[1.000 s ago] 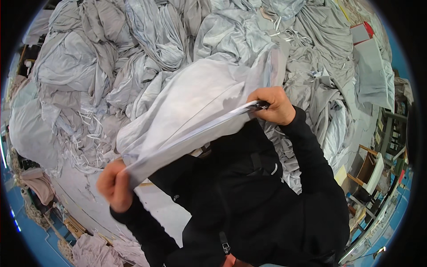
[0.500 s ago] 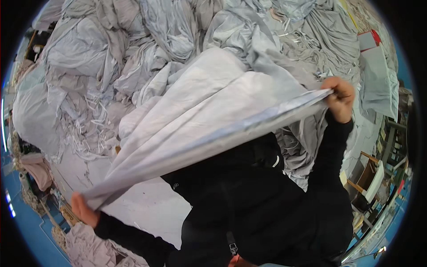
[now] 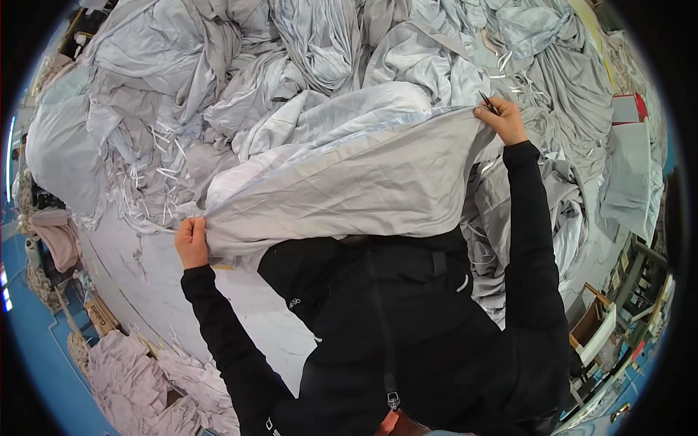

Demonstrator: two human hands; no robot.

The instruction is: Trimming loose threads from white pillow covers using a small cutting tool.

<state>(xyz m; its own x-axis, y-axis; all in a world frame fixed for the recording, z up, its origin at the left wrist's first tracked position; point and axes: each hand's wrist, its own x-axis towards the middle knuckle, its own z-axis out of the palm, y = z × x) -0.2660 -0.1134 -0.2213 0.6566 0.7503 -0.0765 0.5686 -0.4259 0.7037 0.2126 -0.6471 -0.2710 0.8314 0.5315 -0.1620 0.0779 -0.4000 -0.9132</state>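
A grey fabric piece (image 3: 349, 189) with a pale bluish folded edge is stretched between my hands, slanting up to the right across my front. My left hand (image 3: 192, 244) is closed on its left corner. Higher up, my right hand (image 3: 503, 122) pinches the other end of that edge. From the same hand sticks out a small dark pointed tool (image 3: 488, 103), too small to name surely. Beyond the edge, a pale smooth part of the fabric (image 3: 363, 102) bulges over the heap.
A large heap of grey and pale blue fabric (image 3: 160, 80) with white ties covers the far side of the white table (image 3: 138, 276). More fabric (image 3: 131, 370) lies low on the left. At right, a grey cloth (image 3: 629, 174) hangs near a wooden box (image 3: 592, 327).
The fabric's edge has lifted away from me, so its grey near face now hangs broad. My left hand has moved up and right; my right hand has shifted left and slightly up.
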